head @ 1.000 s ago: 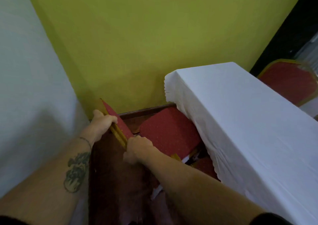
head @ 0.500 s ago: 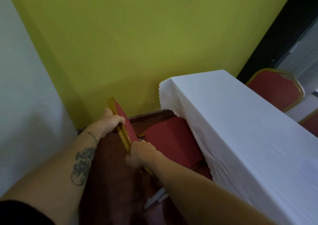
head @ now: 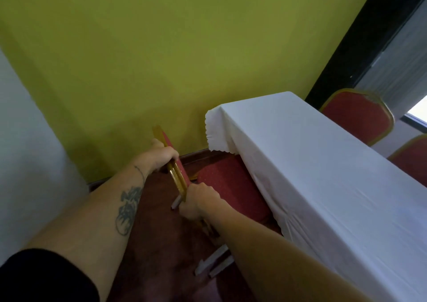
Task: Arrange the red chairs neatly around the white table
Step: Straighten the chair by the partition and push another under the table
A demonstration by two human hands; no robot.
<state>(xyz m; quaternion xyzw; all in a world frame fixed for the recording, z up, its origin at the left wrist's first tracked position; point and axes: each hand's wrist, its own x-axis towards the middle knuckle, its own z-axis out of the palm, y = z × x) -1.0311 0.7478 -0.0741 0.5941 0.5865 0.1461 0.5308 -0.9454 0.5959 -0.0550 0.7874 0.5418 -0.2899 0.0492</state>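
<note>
A red chair with a gold frame stands at the near long side of the white table (head: 323,174); its seat (head: 228,186) reaches partly under the cloth. I see its backrest (head: 176,172) edge-on. My left hand (head: 161,156) grips the far end of the backrest's top rail and my right hand (head: 198,201) grips the near end. Two more red chairs (head: 357,116) (head: 413,158) stand on the table's far side, their seats hidden behind the table.
A yellow-green wall (head: 184,59) runs close behind the chair and the table's end. A white wall (head: 27,151) is on the left. Dark red carpet (head: 157,244) lies below my arms. Pale chair feet (head: 212,263) show on the floor. A dark window frame (head: 360,40) is at the right.
The chair has slid further toward the table, so more of its seat lies under the cloth. My view has lifted and turned right, bringing a second far-side chair into sight. Both hands keep their grip.
</note>
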